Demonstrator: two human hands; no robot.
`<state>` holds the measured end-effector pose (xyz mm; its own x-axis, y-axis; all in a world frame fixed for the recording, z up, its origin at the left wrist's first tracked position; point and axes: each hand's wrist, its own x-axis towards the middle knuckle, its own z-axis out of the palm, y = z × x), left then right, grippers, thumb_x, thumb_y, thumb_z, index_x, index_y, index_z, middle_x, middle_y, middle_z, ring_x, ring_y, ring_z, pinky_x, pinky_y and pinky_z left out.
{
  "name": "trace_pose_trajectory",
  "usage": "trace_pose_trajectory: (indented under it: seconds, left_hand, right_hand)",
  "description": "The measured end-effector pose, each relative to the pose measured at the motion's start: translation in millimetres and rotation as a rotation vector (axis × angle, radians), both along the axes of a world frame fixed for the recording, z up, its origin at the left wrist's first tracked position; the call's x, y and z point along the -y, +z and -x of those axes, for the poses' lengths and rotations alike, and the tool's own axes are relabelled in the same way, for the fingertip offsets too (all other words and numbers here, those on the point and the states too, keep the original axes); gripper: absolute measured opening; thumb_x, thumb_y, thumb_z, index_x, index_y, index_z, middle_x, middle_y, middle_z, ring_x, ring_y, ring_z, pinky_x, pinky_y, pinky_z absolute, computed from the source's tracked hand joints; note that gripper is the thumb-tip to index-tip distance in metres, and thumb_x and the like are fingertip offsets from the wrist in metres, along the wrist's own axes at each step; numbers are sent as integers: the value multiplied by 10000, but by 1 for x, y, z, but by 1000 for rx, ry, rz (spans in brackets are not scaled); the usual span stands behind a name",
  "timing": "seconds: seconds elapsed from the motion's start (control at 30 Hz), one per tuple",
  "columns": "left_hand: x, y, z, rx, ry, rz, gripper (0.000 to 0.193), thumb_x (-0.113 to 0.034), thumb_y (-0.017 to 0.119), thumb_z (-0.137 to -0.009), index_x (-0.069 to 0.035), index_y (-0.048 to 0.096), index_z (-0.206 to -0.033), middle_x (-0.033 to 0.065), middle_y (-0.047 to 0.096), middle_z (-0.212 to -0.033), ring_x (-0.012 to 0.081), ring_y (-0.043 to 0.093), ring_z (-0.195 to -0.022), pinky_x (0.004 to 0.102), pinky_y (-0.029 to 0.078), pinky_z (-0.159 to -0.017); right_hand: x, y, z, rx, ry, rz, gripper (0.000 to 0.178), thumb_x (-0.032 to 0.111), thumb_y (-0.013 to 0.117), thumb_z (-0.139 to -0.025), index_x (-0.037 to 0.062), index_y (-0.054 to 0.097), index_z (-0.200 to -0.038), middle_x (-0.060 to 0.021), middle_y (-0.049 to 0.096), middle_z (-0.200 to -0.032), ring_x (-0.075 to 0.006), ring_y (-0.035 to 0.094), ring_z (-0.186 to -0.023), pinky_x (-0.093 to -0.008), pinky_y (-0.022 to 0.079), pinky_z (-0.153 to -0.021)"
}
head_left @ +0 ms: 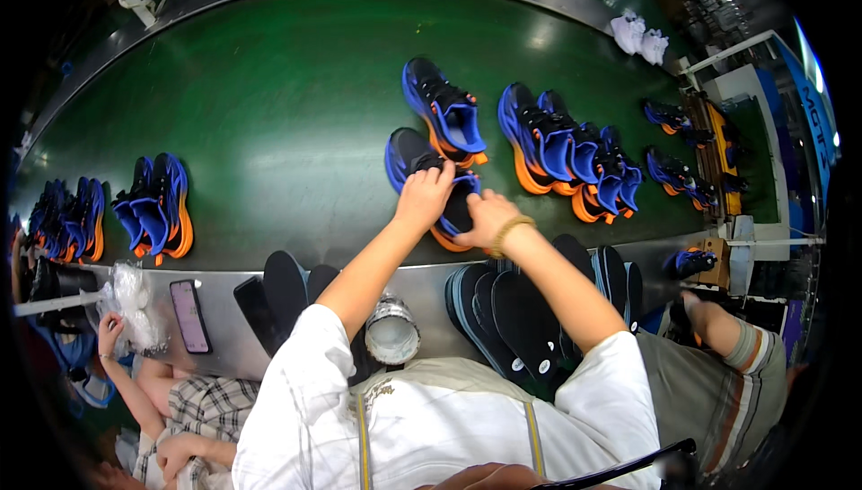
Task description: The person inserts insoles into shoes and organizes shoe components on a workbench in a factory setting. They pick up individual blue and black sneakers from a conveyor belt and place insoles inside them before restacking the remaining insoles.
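Observation:
A black and blue sneaker [404, 150] with an orange sole lies in front of me on the green conveyor belt, its toe pointing away. My left hand [426, 194] is closed over its laces and tongue. At the heel end, my right hand [493, 220] grips the shoe with thumb and fingers on either side of the opening. Dark lining or an insole shows between the two hands; I cannot tell which. Just beyond sits a matching sneaker [442, 105], close against the held one.
More sneakers stand in groups at right [539, 140] and left [160, 207]. Along the metal edge lie stacks of black insoles [516, 315], a tape-wrapped cup [392, 335], a phone [189, 315] and clear plastic wrapping [135, 306]. People sit close on both sides.

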<state>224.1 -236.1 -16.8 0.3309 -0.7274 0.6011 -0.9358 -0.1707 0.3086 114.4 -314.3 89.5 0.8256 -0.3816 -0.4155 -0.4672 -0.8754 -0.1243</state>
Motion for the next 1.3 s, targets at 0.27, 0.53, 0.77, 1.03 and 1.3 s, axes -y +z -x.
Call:
trace_pose_trajectory:
  seconds: [0.27, 0.53, 0.77, 1.03, 1.3]
  left_hand:
    - [-5, -13, -5, 80, 93, -97, 345, -217, 532, -763, -35, 487, -1052, 48, 489, -669, 190, 496, -580, 318, 352, -538]
    - [-9, 3, -11, -274, 103, -114, 348, -236, 539, -782, -12, 496, -1045, 136, 568, -822, 294, 536, -753, 369, 415, -647]
    - [-8, -5, -10, -124, 101, -74, 318, -213, 534, -778, -7, 484, -1015, 98, 531, -742, 248, 529, -641, 339, 412, -577]
    - [-15, 10, -21, -715, 125, -6, 374, -263, 575, -758, 18, 516, -998, 162, 576, -839, 289, 566, -769, 350, 440, -667]
    - [-25, 25, -36, -884, 227, -15, 409, -305, 575, -758, 30, 541, -990, 199, 587, -854, 290, 571, -798, 325, 433, -709]
  right_hand:
    - [0, -1, -26, -300, 144, 1, 365, 241, 596, -657, 14, 572, -941, -175, 576, -959, -265, 558, -914, -350, 447, -781]
    - [28, 6, 34, -6, 154, -139, 373, 239, 660, -570, 77, 552, -888, -149, 490, -958, -308, 486, -904, -374, 407, -777]
    - [10, -12, 8, 84, 192, 10, 490, 333, 632, -651, 97, 539, -1070, -190, 476, -1100, -304, 469, -971, -361, 399, -830]
    - [-1, 44, 57, 498, 366, 91, 179, 213, 611, -657, 50, 632, -729, -152, 502, -1091, -238, 496, -794, -337, 432, -712]
    - [-8, -29, 14, 523, 402, 205, 107, 116, 514, -691, 40, 586, -668, -84, 553, -953, -204, 512, -779, -309, 425, -662]
